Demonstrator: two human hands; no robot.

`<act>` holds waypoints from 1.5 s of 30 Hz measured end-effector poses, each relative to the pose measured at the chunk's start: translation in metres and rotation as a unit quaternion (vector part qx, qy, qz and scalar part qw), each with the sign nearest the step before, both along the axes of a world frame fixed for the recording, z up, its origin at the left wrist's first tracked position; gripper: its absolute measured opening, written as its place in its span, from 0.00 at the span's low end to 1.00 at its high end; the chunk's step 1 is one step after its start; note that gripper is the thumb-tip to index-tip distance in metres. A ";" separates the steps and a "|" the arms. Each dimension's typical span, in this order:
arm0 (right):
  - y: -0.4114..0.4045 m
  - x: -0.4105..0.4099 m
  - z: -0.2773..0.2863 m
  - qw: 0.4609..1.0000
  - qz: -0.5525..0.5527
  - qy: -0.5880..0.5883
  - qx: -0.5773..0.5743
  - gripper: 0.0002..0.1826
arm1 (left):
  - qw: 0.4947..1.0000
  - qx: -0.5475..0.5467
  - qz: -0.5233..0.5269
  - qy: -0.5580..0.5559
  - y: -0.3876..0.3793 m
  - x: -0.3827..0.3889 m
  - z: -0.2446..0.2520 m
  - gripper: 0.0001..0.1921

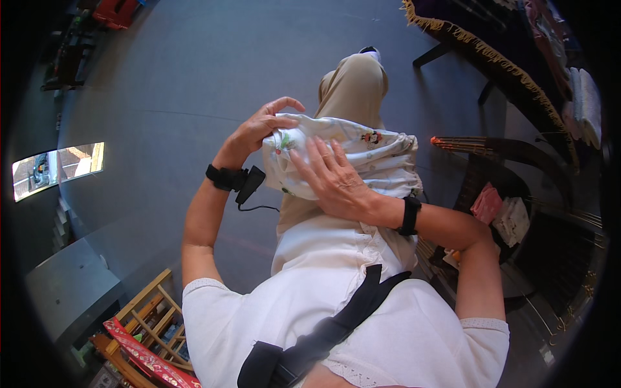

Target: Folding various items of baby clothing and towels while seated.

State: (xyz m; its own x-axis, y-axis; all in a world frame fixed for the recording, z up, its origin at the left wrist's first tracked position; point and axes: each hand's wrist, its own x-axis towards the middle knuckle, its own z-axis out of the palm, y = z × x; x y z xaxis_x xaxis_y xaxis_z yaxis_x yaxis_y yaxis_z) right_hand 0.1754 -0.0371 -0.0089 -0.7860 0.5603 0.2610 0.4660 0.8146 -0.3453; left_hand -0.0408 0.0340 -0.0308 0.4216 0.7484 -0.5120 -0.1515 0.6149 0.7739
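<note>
A white printed cloth garment (388, 157), with cartoon figures and a gathered elastic edge at its right, lies across my lap over beige trousers. Its top left corner is pinched between the thumb and fingers of my left hand (264, 123). My right hand (335, 179) rests flat on the cloth, fingers spread and pointing up to the left, without gripping it. Part of the garment is hidden under this hand. A black band is on each wrist.
At the right, a dark chair (521, 179) bears folded pink cloth (486, 202) and white patterned cloth (512, 220). A table with a fringed dark cover (490, 53) stands upper right, with folded towels (584, 104). A wooden rack (160, 315) is lower left.
</note>
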 end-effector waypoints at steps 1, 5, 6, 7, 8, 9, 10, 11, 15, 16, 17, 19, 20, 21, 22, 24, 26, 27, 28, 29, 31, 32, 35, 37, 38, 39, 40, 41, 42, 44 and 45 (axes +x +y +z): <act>0.002 -0.001 -0.004 1.000 0.000 0.000 0.001 0.34 | 1.000 -0.018 0.008 -0.016 0.000 0.000 0.001 0.15; 0.020 -0.001 -0.009 0.993 -0.030 0.106 -0.051 0.29 | 0.999 -0.051 0.006 -0.014 0.001 -0.006 -0.004 0.18; 0.025 0.004 -0.003 0.970 -0.045 0.176 -0.163 0.27 | 0.998 -0.054 0.022 -0.036 0.000 -0.003 0.000 0.18; 0.034 0.010 0.004 0.970 -0.045 0.175 -0.162 0.27 | 0.996 -0.057 0.038 -0.058 0.000 -0.001 0.005 0.19; 0.045 0.019 0.015 0.901 -0.047 0.231 -0.365 0.25 | 0.996 -0.055 0.037 -0.059 -0.002 0.000 0.011 0.19; 0.053 0.029 0.026 0.788 -0.048 0.277 -0.548 0.22 | 0.982 -0.068 0.049 -0.170 -0.003 0.001 0.017 0.20; 0.058 0.036 0.041 0.790 -0.048 0.276 -0.546 0.22 | 0.955 -0.080 0.061 -0.278 -0.003 0.002 0.020 0.23; 0.062 0.043 0.056 0.684 -0.136 0.308 -0.648 0.19 | 0.955 -0.077 0.060 -0.280 -0.003 0.002 0.014 0.23; 0.077 0.082 0.041 0.402 -0.022 0.479 -0.780 0.15 | 0.968 0.061 0.092 -0.224 -0.003 0.034 0.006 0.26; 0.077 0.086 0.035 0.394 -0.048 0.504 -0.767 0.15 | 0.981 0.151 0.003 -0.119 0.000 0.041 0.004 0.26; 0.078 0.092 0.032 0.400 -0.051 0.506 -0.763 0.15 | 0.967 0.238 -0.085 -0.010 0.003 0.050 0.003 0.27; 0.080 0.096 0.035 0.388 -0.128 0.534 -0.741 0.16 | 0.968 0.223 -0.090 -0.067 0.007 0.081 0.035 0.27; 0.083 0.102 0.036 0.392 -0.130 0.537 -0.736 0.16 | 0.979 0.185 -0.043 -0.079 0.009 0.091 0.042 0.26; 0.087 0.108 0.037 0.380 -0.103 0.533 -0.749 0.17 | 0.985 0.145 0.007 -0.089 0.010 0.099 0.048 0.24; 0.092 0.113 0.039 0.368 -0.076 0.528 -0.762 0.19 | 0.985 0.149 0.004 -0.092 0.018 0.107 0.052 0.24; 0.102 0.125 0.057 0.411 -0.065 0.537 -0.734 0.19 | 0.977 0.166 0.089 -0.097 0.045 0.121 0.059 0.19; 0.112 0.127 0.078 0.452 -0.052 0.543 -0.706 0.20 | 0.970 0.220 0.067 -0.084 0.072 0.132 0.072 0.16; 0.118 0.126 0.087 0.583 -0.103 0.517 -0.618 0.22 | 0.959 0.270 0.045 -0.070 0.086 0.137 0.081 0.15; 0.126 0.125 0.095 0.698 -0.149 0.476 -0.514 0.24 | 0.958 0.275 0.045 -0.071 0.098 0.139 0.090 0.15; 0.135 0.127 0.103 0.701 -0.147 0.476 -0.510 0.24 | 0.950 0.304 0.033 -0.057 0.110 0.141 0.101 0.13; 0.156 0.134 0.119 0.680 -0.161 0.511 -0.500 0.22 | 0.940 0.338 0.016 -0.047 0.134 0.145 0.121 0.12; 0.167 0.139 0.126 0.683 -0.161 0.513 -0.495 0.22 | 0.919 0.394 0.018 -0.015 0.145 0.145 0.130 0.12; 0.201 0.166 0.146 0.825 -0.141 0.437 -0.330 0.23 | 0.880 0.470 0.049 0.039 0.168 0.133 0.165 0.11; 0.209 0.177 0.164 0.893 -0.130 0.375 -0.213 0.25 | 0.862 0.497 0.037 0.095 0.161 0.131 0.203 0.10; 0.194 0.137 0.192 0.689 -0.161 0.558 -0.433 0.15 | 0.842 0.526 0.047 0.112 0.157 0.122 0.216 0.11; 0.193 0.130 0.209 0.689 -0.160 0.558 -0.435 0.15 | 0.818 0.560 0.054 0.122 0.149 0.117 0.235 0.11; 0.194 0.126 0.221 0.721 -0.144 0.549 -0.398 0.17 | 0.803 0.584 0.055 0.106 0.146 0.114 0.249 0.12; 0.194 0.125 0.226 0.752 -0.127 0.538 -0.360 0.19 | 0.788 0.607 0.056 0.091 0.142 0.111 0.260 0.12; 0.198 0.124 0.230 0.746 -0.117 0.542 -0.369 0.19 | 0.760 0.640 0.050 0.104 0.135 0.109 0.270 0.13; 0.198 0.117 0.233 0.753 -0.128 0.537 -0.357 0.20 | 0.754 0.645 0.072 0.098 0.130 0.100 0.270 0.14; 0.195 0.114 0.234 0.760 -0.142 0.533 -0.343 0.20 | 0.748 0.651 0.092 0.088 0.126 0.096 0.269 0.16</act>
State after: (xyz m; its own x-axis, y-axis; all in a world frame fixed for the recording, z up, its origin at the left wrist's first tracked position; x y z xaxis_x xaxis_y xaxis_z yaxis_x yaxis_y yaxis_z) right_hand 0.2890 0.1583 0.2246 -0.1546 0.9595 0.2355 -0.2536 0.1919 -0.9481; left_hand 0.0552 0.1602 0.2383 0.2625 0.6984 0.6658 0.0337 -0.6962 0.7171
